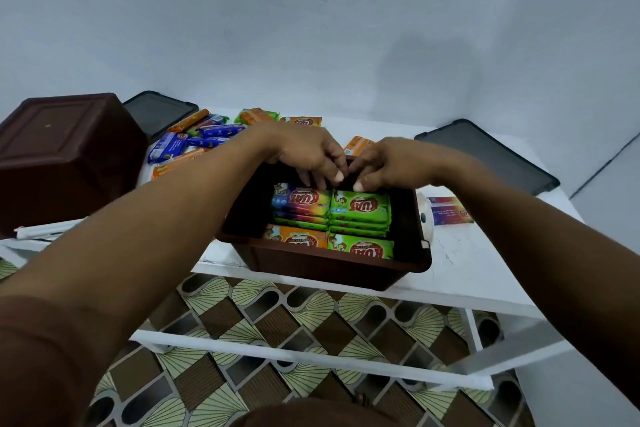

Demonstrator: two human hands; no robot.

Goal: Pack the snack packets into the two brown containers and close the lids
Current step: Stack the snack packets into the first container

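Pale walls meet in a corner behind our white table (467, 260), which stands over a floor covering (263, 326) patterned in brown and cream. At the table's near edge sits the open brown container (325, 265), its lid off. Inside, snack packets lie stacked in two rows: a multicoloured packet (301, 199) and a green packet (360, 206) top the far row, while an orange packet (296, 238) and a second green packet (362, 247) top the near row.

Our left hand (308, 152) and right hand (391, 163) meet over the container's far wall, fingers curled downward with tips at the far edges of the top packets. We cannot tell whether they pinch a packet or merely press on it.

To the left, the second brown container (65, 152) rests upside down. One dark lid (157, 111) lies behind it and another dark lid (485, 152) lies flat at the far right. Loose blue packets (207, 135) and loose orange packets (258, 115) are scattered between the two containers. A red-and-blue packet (450, 210) lies beside the open container's right wall.
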